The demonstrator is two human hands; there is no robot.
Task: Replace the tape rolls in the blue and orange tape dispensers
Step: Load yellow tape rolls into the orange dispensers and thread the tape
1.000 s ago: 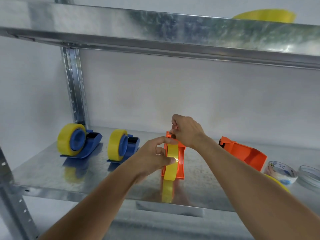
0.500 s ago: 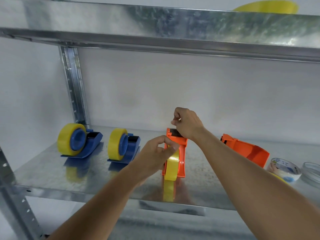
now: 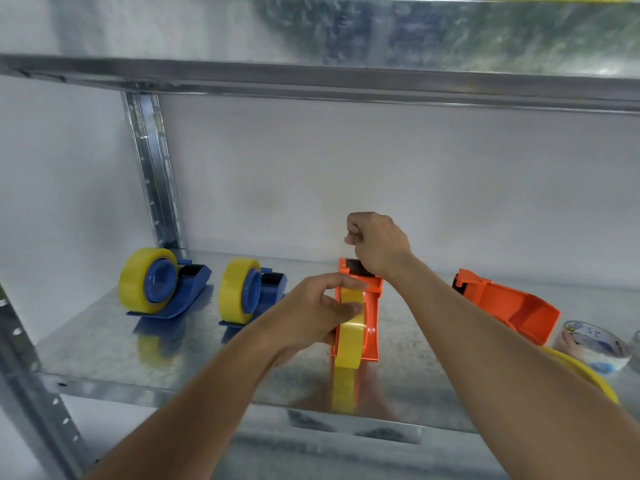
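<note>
An orange tape dispenser [image 3: 371,306] stands on the metal shelf [image 3: 104,348] with a yellow tape roll [image 3: 350,344] seated in it. My left hand [image 3: 320,310] grips that roll from the left, thumb and fingers round its rim. My right hand [image 3: 375,245] is raised above the dispenser's cutter blade with its fingers pinched together, apparently on the tape's clear end, which is too thin to see. Two blue dispensers [image 3: 162,289] [image 3: 251,292] at the left each carry a yellow roll. A second orange dispenser [image 3: 509,306] at the right has no roll.
A printed white-blue tape roll [image 3: 594,344] lies at the right, and another yellow roll [image 3: 585,375] is partly hidden behind my right forearm. An upper shelf [image 3: 311,74] hangs overhead. A steel upright [image 3: 152,168] stands at the back left.
My right hand has lifted from the dispenser's cutter end to well above it, fingers still pinched. My left hand stays on the yellow roll.
</note>
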